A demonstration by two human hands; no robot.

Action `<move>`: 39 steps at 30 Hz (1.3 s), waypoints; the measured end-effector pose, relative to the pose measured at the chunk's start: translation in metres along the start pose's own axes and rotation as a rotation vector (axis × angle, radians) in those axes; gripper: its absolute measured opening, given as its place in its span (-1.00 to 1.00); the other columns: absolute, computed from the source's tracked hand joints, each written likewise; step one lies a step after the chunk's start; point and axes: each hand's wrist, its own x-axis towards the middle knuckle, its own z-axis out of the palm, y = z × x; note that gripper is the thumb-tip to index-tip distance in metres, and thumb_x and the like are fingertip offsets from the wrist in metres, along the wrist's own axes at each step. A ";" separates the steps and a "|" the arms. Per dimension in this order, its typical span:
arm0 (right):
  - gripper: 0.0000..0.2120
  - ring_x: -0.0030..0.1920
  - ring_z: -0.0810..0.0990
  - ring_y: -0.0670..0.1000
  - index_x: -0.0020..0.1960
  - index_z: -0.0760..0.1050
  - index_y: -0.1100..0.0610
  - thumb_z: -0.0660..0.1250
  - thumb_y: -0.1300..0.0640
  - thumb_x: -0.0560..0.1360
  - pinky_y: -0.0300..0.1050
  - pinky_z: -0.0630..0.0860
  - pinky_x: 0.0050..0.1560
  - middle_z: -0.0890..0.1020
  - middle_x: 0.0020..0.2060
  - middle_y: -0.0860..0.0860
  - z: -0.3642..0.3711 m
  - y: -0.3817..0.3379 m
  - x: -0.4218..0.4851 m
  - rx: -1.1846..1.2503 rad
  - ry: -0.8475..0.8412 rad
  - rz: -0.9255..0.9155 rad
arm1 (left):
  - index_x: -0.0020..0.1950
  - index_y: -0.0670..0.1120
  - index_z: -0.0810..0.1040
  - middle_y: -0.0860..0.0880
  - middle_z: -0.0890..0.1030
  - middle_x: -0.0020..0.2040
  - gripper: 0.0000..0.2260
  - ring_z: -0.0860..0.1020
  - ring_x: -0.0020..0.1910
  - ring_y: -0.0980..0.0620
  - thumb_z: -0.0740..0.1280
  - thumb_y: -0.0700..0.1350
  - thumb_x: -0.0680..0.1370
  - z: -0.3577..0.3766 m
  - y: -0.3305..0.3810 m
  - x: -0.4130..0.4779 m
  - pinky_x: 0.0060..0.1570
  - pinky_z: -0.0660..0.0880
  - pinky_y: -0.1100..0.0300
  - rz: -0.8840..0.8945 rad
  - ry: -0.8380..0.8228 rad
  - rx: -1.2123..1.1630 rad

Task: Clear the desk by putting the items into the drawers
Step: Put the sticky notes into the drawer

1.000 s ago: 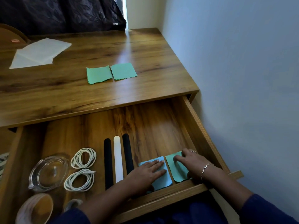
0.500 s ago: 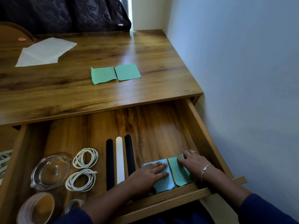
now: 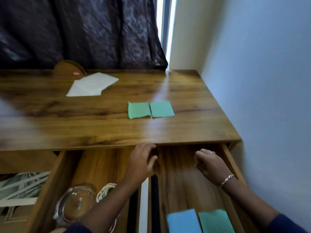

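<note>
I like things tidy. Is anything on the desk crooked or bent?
Only small things. The left green square has a curled edge and a lifted corner, while the right green square lies flat. The white sheets sit fanned and slanted on the desk. Nothing looks spilled or broken.

We see green notes (image 3: 138, 110) on the brown wood-grain surface (image 3: 101, 130), white paper (image 3: 92, 84), a blue note (image 3: 182, 221), and a dark leaf-patterned curtain (image 3: 84, 31).
</note>
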 end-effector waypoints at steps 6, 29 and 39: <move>-0.65 -0.11 0.58 0.09 -0.37 0.31 -0.06 0.36 0.29 0.39 -0.13 0.44 -0.13 0.61 -0.21 0.06 -0.021 -0.031 0.116 0.246 0.117 0.262 | 0.09 -0.16 0.54 -0.13 0.55 0.12 -0.80 0.49 0.13 -0.08 0.37 -0.16 0.48 -0.037 -0.034 0.103 0.04 0.42 0.11 -0.568 0.163 -0.036; -0.49 0.29 0.38 0.19 0.28 0.38 0.14 0.43 0.01 0.40 0.08 0.35 0.21 0.48 0.24 0.13 -0.003 -0.049 0.237 0.214 0.000 0.855 | 0.22 -0.16 0.48 -0.13 0.54 0.18 -0.69 0.49 0.17 -0.10 0.35 -0.10 0.51 -0.002 -0.073 0.191 0.11 0.48 0.07 -0.917 -0.077 0.324; -0.71 0.17 0.53 0.22 0.18 0.50 0.26 0.25 0.14 0.52 -0.03 0.46 0.09 0.56 0.15 0.23 0.004 -0.033 0.223 0.401 0.152 0.797 | 0.08 -0.20 0.53 -0.15 0.60 0.06 -0.83 0.57 0.05 -0.12 0.31 -0.17 0.53 -0.009 -0.074 0.173 -0.12 0.48 0.12 -0.869 -0.020 0.209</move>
